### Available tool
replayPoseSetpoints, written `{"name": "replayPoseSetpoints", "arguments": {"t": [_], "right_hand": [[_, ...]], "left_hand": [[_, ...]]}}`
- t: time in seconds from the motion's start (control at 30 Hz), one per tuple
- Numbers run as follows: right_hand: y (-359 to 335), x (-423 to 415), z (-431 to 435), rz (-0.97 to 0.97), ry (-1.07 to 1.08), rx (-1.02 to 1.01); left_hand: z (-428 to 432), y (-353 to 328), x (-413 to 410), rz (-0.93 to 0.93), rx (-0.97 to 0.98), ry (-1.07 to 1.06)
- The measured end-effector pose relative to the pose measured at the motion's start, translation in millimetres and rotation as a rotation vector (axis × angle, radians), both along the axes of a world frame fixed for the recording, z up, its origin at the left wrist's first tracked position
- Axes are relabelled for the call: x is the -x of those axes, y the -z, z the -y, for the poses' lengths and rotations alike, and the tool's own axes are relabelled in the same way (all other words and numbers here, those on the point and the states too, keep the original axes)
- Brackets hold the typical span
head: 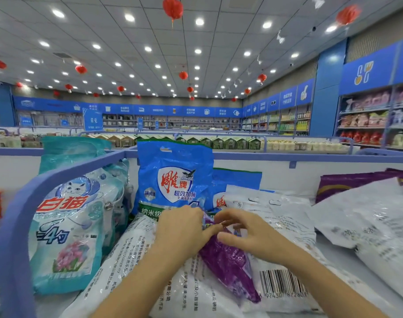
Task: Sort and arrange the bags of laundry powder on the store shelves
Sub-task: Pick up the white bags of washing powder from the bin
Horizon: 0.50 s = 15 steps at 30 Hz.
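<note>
Teal bags [67, 226] and blue bag [175, 180] stand upright, seemingly sorted; left hand [179, 228] and right hand [248, 232] pinch purple bag [228, 262]; flat white bags [367, 216] remain.

A supermarket. Stocked wall shelves [365, 120] run at two o'clock under blue category signs [367, 72]. Red lanterns [173, 8] hang at twelve o'clock among ceiling spotlights.

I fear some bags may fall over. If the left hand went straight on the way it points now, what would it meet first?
Probably the blue bag standing just behind it. The left hand grips the purple bag, and the gap to the blue one is hard to judge.
</note>
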State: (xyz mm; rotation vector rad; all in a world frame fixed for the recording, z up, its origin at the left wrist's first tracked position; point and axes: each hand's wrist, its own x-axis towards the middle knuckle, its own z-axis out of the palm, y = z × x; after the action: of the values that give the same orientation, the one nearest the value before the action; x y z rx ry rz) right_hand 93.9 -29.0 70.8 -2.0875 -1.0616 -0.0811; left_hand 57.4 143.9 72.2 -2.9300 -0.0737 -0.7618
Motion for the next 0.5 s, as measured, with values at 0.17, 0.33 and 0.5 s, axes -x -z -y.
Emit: {"name": "replayPoseSetpoints", "arguments": {"t": [0.17, 0.33, 0.5], "right_hand": [[25.6, 17.5, -9.6, 0.219, 0.329, 0.013], [28.4, -0.7, -12.0, 0.201, 0.472, -0.261], [21.1, -16.7, 8.6, -0.032, 0.516, -0.601]], "left_hand": [[18.1, -28.0, -13.8, -0.042, -0.015, -0.068], [1.7, -56.5, -18.1, -0.292, 0.686, 0.296], [-22.9, -53.6, -15.5, -0.029, 1.334, 0.56]]}}
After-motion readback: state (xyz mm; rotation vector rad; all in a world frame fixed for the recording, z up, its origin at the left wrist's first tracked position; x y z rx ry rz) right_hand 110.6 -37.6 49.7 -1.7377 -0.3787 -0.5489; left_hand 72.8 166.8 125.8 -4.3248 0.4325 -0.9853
